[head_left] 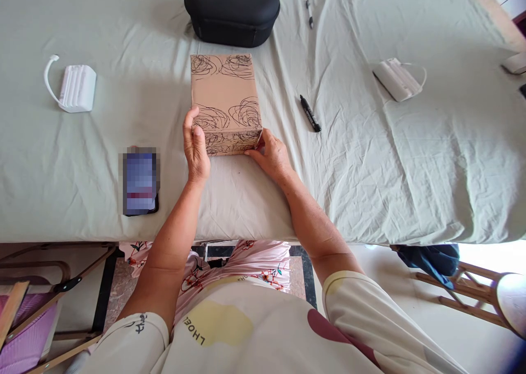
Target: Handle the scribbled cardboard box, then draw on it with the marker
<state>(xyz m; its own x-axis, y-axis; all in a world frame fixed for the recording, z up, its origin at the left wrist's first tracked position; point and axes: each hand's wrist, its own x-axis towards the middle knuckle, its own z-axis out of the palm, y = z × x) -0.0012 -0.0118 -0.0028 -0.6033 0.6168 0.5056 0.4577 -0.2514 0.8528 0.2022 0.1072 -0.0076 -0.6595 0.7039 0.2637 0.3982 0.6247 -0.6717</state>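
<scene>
A brown cardboard box (pixel 225 97) with black scribbled swirls lies flat on the pale green sheet (pixel 123 116). My left hand (pixel 195 147) presses against its near left corner, thumb on the top face and fingers along the side. At the near right corner my right hand (pixel 271 156) pinches the box's edge with its fingertips. Both hands hold the box from the near end.
A phone (pixel 140 181) lies left of my left arm. A black marker (pixel 310 113) lies right of the box and another pen (pixel 309 12) farther back. A black hard case (pixel 232 10) sits behind the box. White small devices (pixel 76 87), (pixel 398 78) lie at either side.
</scene>
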